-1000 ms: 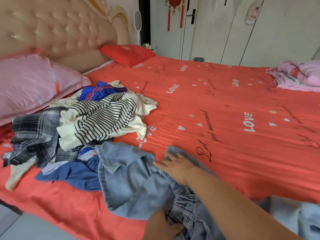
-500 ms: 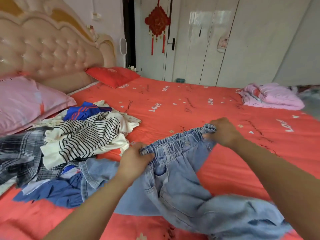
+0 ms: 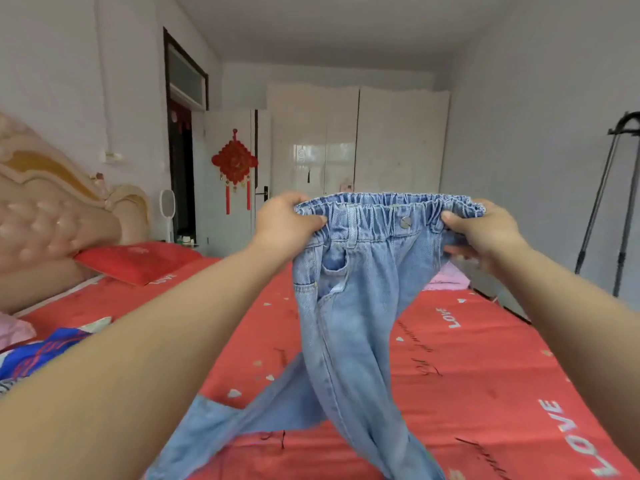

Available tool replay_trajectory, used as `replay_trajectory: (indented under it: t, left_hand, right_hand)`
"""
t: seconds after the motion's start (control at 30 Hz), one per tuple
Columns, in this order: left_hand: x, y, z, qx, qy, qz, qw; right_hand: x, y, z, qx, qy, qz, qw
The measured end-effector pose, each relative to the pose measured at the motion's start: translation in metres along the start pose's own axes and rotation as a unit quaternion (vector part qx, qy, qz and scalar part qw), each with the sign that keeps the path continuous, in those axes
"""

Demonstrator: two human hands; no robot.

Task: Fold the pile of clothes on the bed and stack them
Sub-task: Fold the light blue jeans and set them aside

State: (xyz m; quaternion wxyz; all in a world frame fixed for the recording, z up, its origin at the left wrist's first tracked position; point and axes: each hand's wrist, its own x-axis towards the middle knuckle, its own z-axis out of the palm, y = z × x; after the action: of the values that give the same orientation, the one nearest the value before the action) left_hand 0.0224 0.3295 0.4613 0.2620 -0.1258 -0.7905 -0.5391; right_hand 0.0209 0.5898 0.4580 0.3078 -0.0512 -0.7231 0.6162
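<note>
Aloft, pale denim jeans [image 3: 349, 306] with ruched elastic waistband [image 3: 381, 201].

One head-worn wide-angle view; it faces forward along the bed [image 3: 485, 375] toward the wardrobe [image 3: 398, 143]; the jeans [image 3: 346, 306] hang close before it.

Jeans [image 3: 349, 306] now off the bed [image 3: 485, 375], raised by both hands' grip.

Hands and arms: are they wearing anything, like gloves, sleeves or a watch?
No. The left hand and right hand are bare: no gloves, no rings showing. The left forearm and right forearm are bare too, with no sleeve, watch or bracelet as far as the picture reaches.
</note>
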Motion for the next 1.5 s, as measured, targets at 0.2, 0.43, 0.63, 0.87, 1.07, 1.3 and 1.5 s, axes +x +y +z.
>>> replay_trajectory:
  t: [0.2, 0.43, 0.63, 0.87, 1.07, 1.3, 1.5]
  left_hand:
    - [0.009, 0.082, 0.063, -0.177, -0.044, 0.009, 0.983]
    - [0.001, 0.060, 0.068, -0.262, -0.011, -0.038, 0.964]
    - [-0.023, -0.053, 0.040, -0.263, 0.026, -0.140, 0.954]
    - [-0.057, -0.193, -0.009, -0.226, 0.107, -0.246, 0.936]
    - [-0.099, -0.322, -0.072, -0.113, 0.231, -0.356, 0.898]
    - [-0.191, -0.413, -0.085, 0.081, 0.077, -0.518, 0.848]
    - [-0.211, -0.406, -0.067, 0.167, 0.030, -0.461, 0.871]
  right_hand:
    - [0.021, -0.085, -0.083, 0.003, 0.150, -0.103, 0.983]
    - [0.029, -0.100, -0.050, -0.102, 0.174, -0.184, 0.962]
    - [0.026, -0.032, 0.053, -0.189, 0.061, -0.160, 0.967]
    - [0.013, 0.050, 0.224, -0.267, -0.082, -0.156, 0.947]
    - [-0.056, 0.114, 0.376, -0.233, -0.273, -0.183, 0.915]
    - [-0.156, 0.258, 0.366, -0.368, -0.456, -0.116, 0.802]
    - [-0.211, 0.345, 0.236, -0.443, -0.459, -0.080, 0.766]
